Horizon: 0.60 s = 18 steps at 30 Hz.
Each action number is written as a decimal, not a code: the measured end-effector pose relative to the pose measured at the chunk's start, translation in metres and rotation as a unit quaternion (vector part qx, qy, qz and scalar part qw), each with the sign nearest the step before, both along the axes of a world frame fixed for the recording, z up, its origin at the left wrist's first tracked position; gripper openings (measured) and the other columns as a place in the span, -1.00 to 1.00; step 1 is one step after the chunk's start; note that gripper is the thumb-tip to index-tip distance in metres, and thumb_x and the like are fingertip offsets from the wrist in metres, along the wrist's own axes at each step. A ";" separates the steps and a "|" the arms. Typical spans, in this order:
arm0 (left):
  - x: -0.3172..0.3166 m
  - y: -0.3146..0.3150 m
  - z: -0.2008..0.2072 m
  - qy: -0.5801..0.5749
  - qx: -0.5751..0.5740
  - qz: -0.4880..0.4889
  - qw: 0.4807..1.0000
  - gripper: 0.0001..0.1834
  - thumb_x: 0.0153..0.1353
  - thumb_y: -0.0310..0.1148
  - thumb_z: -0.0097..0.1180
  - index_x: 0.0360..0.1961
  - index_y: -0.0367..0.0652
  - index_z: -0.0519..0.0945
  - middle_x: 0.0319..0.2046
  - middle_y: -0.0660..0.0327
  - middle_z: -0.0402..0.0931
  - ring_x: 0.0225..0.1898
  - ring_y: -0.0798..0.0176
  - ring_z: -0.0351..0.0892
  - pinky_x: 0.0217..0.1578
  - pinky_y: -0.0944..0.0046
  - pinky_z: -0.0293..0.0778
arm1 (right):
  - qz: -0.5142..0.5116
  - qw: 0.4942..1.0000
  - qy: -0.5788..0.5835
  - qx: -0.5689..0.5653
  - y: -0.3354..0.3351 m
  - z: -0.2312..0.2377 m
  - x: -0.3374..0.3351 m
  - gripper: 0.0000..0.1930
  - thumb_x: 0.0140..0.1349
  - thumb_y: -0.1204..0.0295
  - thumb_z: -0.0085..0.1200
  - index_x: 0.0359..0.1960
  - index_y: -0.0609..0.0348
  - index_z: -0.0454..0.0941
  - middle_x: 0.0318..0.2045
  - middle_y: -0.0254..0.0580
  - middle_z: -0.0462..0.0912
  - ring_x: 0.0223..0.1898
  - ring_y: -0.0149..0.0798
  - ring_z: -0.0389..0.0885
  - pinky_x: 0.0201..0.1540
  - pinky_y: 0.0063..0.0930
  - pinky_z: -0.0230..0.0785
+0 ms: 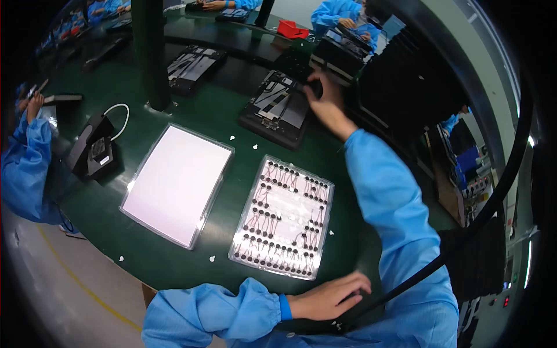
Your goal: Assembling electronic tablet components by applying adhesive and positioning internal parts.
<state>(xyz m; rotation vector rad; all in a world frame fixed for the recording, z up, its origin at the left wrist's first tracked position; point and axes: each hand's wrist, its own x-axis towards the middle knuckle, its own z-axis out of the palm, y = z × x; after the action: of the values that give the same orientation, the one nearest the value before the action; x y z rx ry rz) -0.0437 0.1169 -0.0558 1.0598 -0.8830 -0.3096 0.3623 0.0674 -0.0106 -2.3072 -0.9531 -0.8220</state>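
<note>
My right hand is at the right edge of an opened black tablet, whose inner parts face up. Its thumb and fingers are curved and apart, slightly blurred, with a dark gap between them. Close to the table's near edge, my left hand rests with its fingers stretched out and holds nothing. Just beyond it lies a clear tray with rows of small round black parts on thin reddish wires. Left of that tray is another clear tray covered by a plain white sheet.
A second opened tablet lies farther back, beside a dark green post. At left stands a black device with a white cable. Stacked black trays rise on the right. A co-worker's blue sleeve shows at far left; a red bin sits behind.
</note>
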 end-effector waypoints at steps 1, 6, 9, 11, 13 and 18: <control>0.001 -0.002 -0.002 -0.009 0.013 -0.012 1.000 -0.79 0.45 -0.45 -0.03 0.05 -0.25 0.42 0.04 0.03 0.40 0.10 -0.09 0.48 0.11 0.07 0.41 | -0.030 0.970 -0.190 -0.146 -0.006 0.022 0.027 -0.58 0.15 0.41 0.32 0.03 0.01 0.47 0.21 -0.07 0.55 0.36 0.12 0.34 0.42 0.22 0.05; 0.003 -0.016 -0.017 0.037 0.005 -0.043 0.998 -0.74 0.38 -0.40 0.05 0.03 -0.29 0.47 -0.06 -0.01 0.47 -0.04 -0.20 0.54 -0.06 -0.01 0.46 | -0.091 0.797 -0.224 -0.554 -0.043 0.072 0.187 -0.17 -0.11 0.19 0.51 0.28 -0.16 0.40 0.32 -0.23 0.44 0.50 -0.02 0.13 0.42 0.43 -0.03; 0.000 -0.014 -0.024 0.069 0.016 -0.044 0.997 -0.72 0.32 -0.41 0.08 0.02 -0.28 0.49 -0.09 -0.03 0.48 -0.04 -0.22 0.55 -0.09 -0.04 0.46 | -0.158 0.745 -0.129 -0.635 -0.001 0.067 0.174 -0.07 -0.24 0.19 0.56 0.29 -0.14 0.40 0.30 -0.26 0.44 0.44 -0.03 0.23 0.32 0.46 0.14; -0.005 -0.014 -0.022 0.080 0.028 -0.050 0.995 -0.75 0.33 -0.41 0.05 0.00 -0.26 0.51 -0.12 -0.03 0.48 -0.06 -0.23 0.55 -0.11 -0.05 0.46 | -0.140 0.759 -0.096 -0.628 0.010 0.072 0.173 -0.10 -0.22 0.22 0.56 0.28 -0.13 0.42 0.27 -0.27 0.46 0.41 -0.02 0.28 0.27 0.45 0.20; -0.007 -0.011 -0.018 0.075 0.032 -0.043 0.996 -0.75 0.34 -0.39 0.05 -0.01 -0.26 0.51 -0.13 -0.03 0.49 -0.06 -0.22 0.56 -0.11 -0.05 0.47 | -0.126 0.770 -0.064 -0.622 0.012 0.077 0.175 -0.13 -0.21 0.24 0.55 0.26 -0.12 0.43 0.24 -0.27 0.48 0.37 -0.01 0.33 0.22 0.45 0.26; -0.003 -0.014 -0.021 0.069 0.026 -0.061 0.995 -0.76 0.36 -0.34 0.05 -0.05 -0.25 0.54 -0.16 -0.01 0.51 -0.09 -0.21 0.58 -0.13 -0.04 0.49 | -0.096 0.808 -0.049 -0.579 -0.019 0.101 0.153 -0.47 -0.03 0.37 0.40 0.04 -0.04 0.52 0.08 -0.28 0.55 0.26 -0.01 0.44 0.12 0.29 0.32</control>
<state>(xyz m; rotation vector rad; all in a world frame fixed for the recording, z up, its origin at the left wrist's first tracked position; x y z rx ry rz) -0.0463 0.1033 -0.0766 1.0209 -0.8212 -0.5043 0.5150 0.0484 0.0900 -3.4514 -1.5767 -0.4371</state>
